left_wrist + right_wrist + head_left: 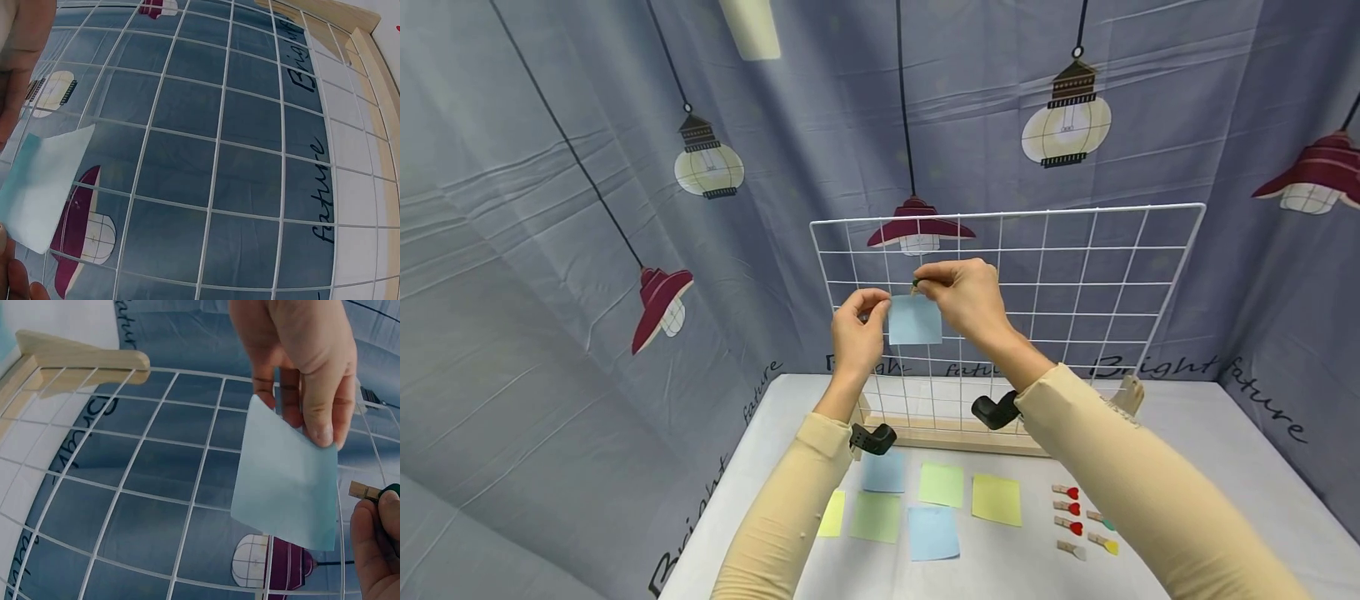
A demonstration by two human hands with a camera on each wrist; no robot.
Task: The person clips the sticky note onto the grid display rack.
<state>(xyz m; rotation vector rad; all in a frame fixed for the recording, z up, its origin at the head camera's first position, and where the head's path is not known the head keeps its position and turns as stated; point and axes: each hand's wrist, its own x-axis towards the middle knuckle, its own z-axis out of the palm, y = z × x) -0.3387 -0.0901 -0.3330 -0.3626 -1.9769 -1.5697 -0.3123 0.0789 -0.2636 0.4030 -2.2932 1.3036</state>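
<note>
A light-blue paper note (915,321) is held up in front of the white wire grid (1075,283). My left hand (859,332) pinches the note near its upper left corner between thumb and fingers. Just above the note's top edge, my right hand (967,302) pinches a small wooden clothespin (364,490) with a dark green decoration. In the right wrist view the clothespin's wooden tip points toward the note, with a gap between them. The left wrist view shows the note at its left edge, between both hands.
The grid stands on a wooden base (955,435) on a white table. In front lie several blue, green and yellow notes (933,533). To their right are small clothespins (1067,527) with red, teal, yellow and whitish decorations. A patterned curtain (790,150) hangs behind.
</note>
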